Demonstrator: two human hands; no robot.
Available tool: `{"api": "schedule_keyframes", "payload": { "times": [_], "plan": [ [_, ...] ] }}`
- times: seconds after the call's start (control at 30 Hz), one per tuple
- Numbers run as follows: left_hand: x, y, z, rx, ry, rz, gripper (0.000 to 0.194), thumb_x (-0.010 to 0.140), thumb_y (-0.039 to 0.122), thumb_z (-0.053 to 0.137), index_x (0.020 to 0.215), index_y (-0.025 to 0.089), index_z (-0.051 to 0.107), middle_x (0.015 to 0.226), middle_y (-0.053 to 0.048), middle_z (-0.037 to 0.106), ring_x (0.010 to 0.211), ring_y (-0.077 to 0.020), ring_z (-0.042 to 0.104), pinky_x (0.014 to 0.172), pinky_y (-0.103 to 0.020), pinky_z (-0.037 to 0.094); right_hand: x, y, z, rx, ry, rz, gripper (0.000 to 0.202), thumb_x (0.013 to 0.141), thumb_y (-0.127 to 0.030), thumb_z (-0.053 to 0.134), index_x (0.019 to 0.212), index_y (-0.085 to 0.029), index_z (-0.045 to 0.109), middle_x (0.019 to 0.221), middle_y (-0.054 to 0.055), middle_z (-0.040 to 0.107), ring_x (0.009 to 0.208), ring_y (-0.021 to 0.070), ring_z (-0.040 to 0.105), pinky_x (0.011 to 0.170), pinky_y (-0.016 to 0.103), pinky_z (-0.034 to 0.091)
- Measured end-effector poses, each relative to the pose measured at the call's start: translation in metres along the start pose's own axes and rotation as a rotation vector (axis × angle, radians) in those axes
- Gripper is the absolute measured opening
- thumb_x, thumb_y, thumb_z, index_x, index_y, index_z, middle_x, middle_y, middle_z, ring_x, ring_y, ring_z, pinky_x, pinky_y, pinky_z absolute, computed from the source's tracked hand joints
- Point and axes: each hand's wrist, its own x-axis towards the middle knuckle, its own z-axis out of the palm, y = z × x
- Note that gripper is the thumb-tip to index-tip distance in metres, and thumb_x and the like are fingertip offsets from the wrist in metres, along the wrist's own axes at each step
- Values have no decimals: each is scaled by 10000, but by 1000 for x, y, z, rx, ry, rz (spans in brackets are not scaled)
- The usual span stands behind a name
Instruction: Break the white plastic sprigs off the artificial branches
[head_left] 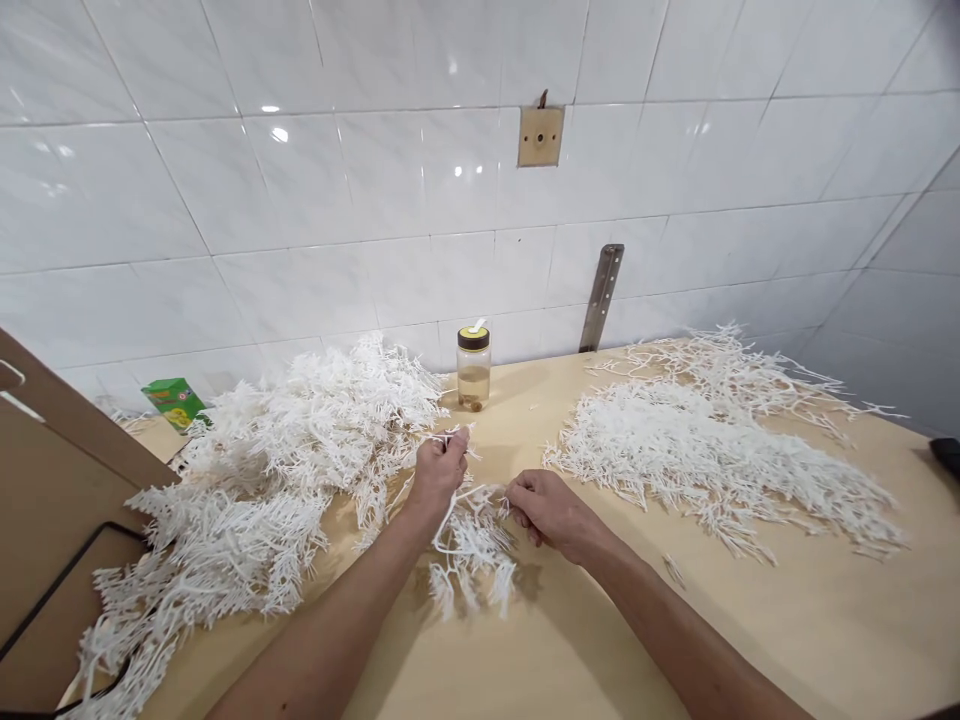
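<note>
My left hand (442,462) is closed on a thin white branched strand, with its thumb on top. From it a small white branched bunch (472,545) hangs down between my two forearms, over the table. At the bunch's right edge my right hand (541,508) pinches the tip of a white strand. A large tangled heap of white branched pieces (300,430) lies to the left of my left hand. To the right of my right hand spreads a flatter pile of smaller white pieces (697,455).
A jar (474,375) with a dark-rimmed yellow lid holds liquid near the wall. A green box (174,402) is behind the left heap, and a brown cardboard box (60,500) stands at the left. A metal bracket (602,298) leans on the wall. A dark object (946,455) lies far right.
</note>
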Motion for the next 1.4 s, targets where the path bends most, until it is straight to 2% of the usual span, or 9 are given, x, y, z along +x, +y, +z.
{"api": "schedule_keyframes", "payload": {
  "times": [0.13,0.33,0.43,0.5,0.6,0.77,0.93,1.23,1.4],
  "plan": [
    [12,-4,-8,-66,-74,-104,480,678,583,727,636,204,435,384,116,274,333,-32,169,360,-204,102,-4,-10,-26,-131,309,-112,87,728,-265,539,697,-184,545,699,12,666,363,79,509,396,215,388],
    [8,-3,-5,-37,-84,-127,453,695,554,728,625,199,454,362,110,277,321,-34,179,350,-198,116,0,-12,-76,-442,718,-172,186,781,-361,565,850,-193,608,712,36,665,534,164,598,587,299,470],
    [3,1,-2,-24,-97,-127,443,712,545,719,628,202,452,371,109,279,329,-37,179,355,-202,121,2,-9,-76,-575,827,-279,217,808,-356,559,901,-175,637,831,93,682,651,203,622,708,358,481],
    [0,3,0,-5,-93,-122,441,711,540,723,628,203,451,377,110,273,336,-38,178,360,-205,124,1,-11,-60,-549,718,-359,261,847,-366,538,960,-158,647,910,120,688,662,200,628,700,357,492],
    [-3,2,3,41,-68,-105,432,713,530,723,622,194,467,388,108,277,347,-39,194,374,-208,144,-2,-13,-24,-484,382,-496,307,912,-411,500,1033,-168,645,965,101,705,665,178,644,662,324,506],
    [-1,-6,5,94,-15,-73,433,717,521,713,582,180,483,383,95,297,359,-45,231,400,-214,181,0,-9,11,-651,363,-621,186,919,-322,532,929,-178,649,920,71,719,647,170,633,723,334,478],
    [1,-9,3,160,40,-77,403,714,505,711,583,159,551,389,63,378,373,-69,315,408,-223,221,0,-5,15,-726,370,-624,194,927,-287,549,1064,-164,608,1056,93,682,717,176,637,697,309,447],
    [-6,-1,5,123,8,-79,444,709,510,709,551,193,442,396,84,324,372,-54,244,408,-225,186,3,-7,19,-890,400,-781,203,957,-135,436,805,-174,566,762,36,609,635,145,547,587,253,362],
    [2,0,1,68,30,-96,429,669,518,740,574,177,498,418,69,373,385,-64,306,410,-223,198,-10,-5,37,-873,240,-900,200,873,-27,427,815,-167,556,764,43,606,651,148,537,614,246,390]
  ]
}}
